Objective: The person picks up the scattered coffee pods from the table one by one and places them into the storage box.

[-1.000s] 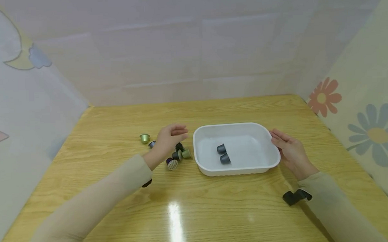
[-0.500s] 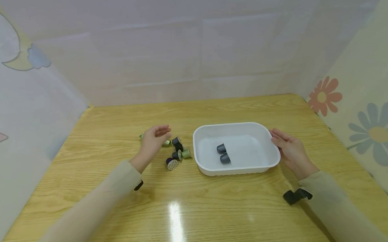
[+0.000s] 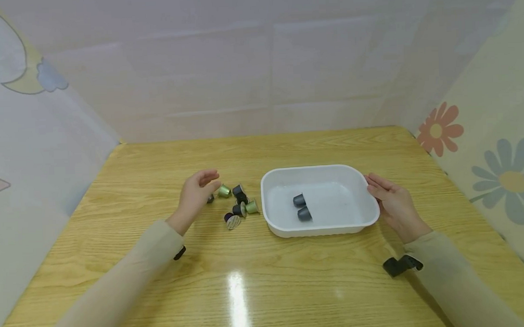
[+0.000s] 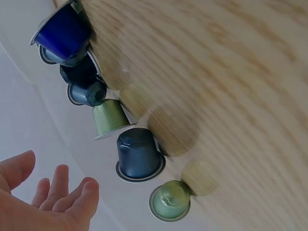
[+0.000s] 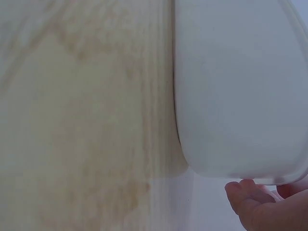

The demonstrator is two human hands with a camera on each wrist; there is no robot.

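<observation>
1. The left sleeve [image 3: 119, 289] and right sleeve [image 3: 457, 282] are reaching in over the table [image 3: 292, 287], a black wrist piece [image 3: 391, 267] showing under the right cuff
2. The purple capsule [image 3: 232, 221] is lying nearest in the loose group, its pale lid facing the near side
3. The right hand [image 3: 395, 209] is holding the tray [image 3: 320, 232] by its right end, thumb at the rim and fingers lower, against the outside
4. Inside the tray, two grey capsules [image 3: 304, 213] are lying on their sides, close together, left of the middle
5. A black capsule [image 3: 237, 210] and a green capsule [image 3: 251, 207] are lying side by side, the green one nearer the tray
6. A dark capsule [image 3: 241, 198] and a slate capsule [image 3: 237, 191] are lying close together behind those
7. The left hand [image 3: 194, 197] is hovering at the group's left, thumb and fingers standing apart, a navy capsule [image 3: 210, 199] showing just beside the thumb
8. A light green capsule [image 3: 224, 191] is lying just past the thumb tip, while the left wrist view is showing an outer green capsule [image 4: 170, 200] near the navy one
9. A pale wall [image 3: 259, 77] is standing behind the table
</observation>
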